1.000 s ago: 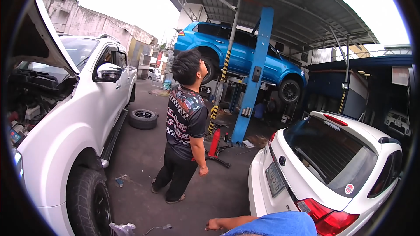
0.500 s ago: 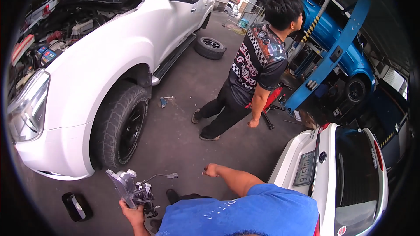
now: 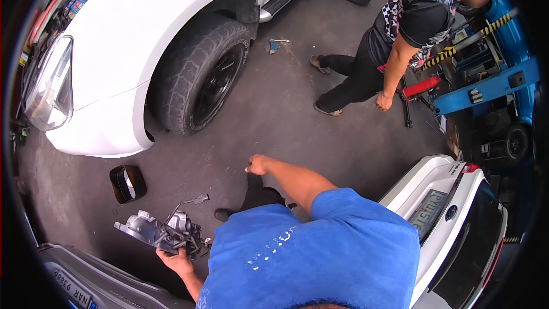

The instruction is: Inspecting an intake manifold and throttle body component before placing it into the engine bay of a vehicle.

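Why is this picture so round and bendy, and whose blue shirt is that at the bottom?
The camera sits on a person's head and looks down, and its wide lens bends straight edges. The blue shirt is that person's own. Their left hand holds a grey metal car part. Their right hand swings free, holding nothing. On the garage floor lies a small black mirror, beside a white truck with a big tyre. Another person stands nearby. A white car is parked at the right.
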The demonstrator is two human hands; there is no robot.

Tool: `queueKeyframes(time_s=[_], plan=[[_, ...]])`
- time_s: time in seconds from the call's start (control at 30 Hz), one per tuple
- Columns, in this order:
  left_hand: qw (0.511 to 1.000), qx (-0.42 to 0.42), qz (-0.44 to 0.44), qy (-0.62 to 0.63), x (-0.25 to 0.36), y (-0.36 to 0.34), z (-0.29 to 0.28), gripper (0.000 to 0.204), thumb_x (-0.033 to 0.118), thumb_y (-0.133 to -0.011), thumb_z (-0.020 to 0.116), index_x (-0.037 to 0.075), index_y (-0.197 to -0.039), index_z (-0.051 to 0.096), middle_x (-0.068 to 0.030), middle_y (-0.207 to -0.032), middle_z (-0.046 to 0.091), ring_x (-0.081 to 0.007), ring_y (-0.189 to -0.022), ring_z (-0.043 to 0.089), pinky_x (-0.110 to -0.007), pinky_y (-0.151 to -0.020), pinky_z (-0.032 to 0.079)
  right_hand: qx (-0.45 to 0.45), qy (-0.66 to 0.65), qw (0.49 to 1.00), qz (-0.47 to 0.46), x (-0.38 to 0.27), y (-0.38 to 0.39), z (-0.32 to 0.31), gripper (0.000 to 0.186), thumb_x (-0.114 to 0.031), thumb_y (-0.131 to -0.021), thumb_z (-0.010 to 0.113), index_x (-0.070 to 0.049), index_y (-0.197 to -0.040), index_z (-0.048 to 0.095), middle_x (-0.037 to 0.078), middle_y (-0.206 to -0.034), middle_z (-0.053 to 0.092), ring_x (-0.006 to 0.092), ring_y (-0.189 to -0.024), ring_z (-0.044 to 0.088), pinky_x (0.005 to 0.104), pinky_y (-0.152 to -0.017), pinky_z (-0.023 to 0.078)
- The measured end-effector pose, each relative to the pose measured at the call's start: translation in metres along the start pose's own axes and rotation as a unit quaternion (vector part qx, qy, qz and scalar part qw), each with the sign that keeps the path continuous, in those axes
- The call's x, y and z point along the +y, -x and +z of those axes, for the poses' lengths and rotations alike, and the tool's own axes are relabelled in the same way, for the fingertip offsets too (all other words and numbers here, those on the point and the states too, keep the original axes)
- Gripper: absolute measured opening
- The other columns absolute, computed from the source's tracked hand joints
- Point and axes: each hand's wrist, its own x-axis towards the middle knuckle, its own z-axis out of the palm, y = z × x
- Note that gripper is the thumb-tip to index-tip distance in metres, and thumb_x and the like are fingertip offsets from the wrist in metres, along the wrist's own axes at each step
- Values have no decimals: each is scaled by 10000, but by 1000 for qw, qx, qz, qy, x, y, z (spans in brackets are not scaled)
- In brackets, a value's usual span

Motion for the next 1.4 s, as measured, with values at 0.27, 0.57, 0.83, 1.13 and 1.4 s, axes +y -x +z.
queueKeyframes(time_s=[0.27,0.57,0.83,1.13,1.4], plan=[[999,24,26,22,-18,-7,-22,545,-71,-668,723,20,-1161,509,-53,-1062,577,-164,-925,550,-323,-908,445,-37,85,994,53,30,-11,2,557,-440,-938,567,21,-1244,633,237,-1281,616,382,-1208,585,457,-1019,469],[999,-32,-22,-26,37,-43,-91,659,-46,-710,811,-63,-1289,497,-185,-1191,610,-282,-1084,576,-383,-1002,437,41,8,989,141,-12,33,50,560,-476,-955,547,-12,-1255,637,230,-1250,633,400,-1113,635,475,-961,503],[981,-23,38,187,-91,-104,-209,650,-77,-632,788,29,-1198,487,-87,-1157,583,-189,-1041,595,-345,-965,474,81,-71,977,183,-146,58,125,556,-491,-952,562,-18,-1234,642,189,-1081,695,315,-745,687,436,-684,558],[978,92,0,188,-108,-141,-314,563,-43,-642,789,69,-1119,511,-12,-1020,605,-122,-936,590,-289,-881,476,-12,-4,992,125,-267,-16,176,539,-456,-946,602,-11,-1246,644,145,-860,715,235,-606,656,375,-598,536],[934,229,5,275,-112,-203,-401,598,36,-628,828,75,-1147,533,-16,-1063,614,-137,-980,614,-310,-928,481,-74,19,994,80,-422,-148,167,418,-377,-940,634,-26,-1162,675,77,-754,635,179,-562,557,328,-484,462]])
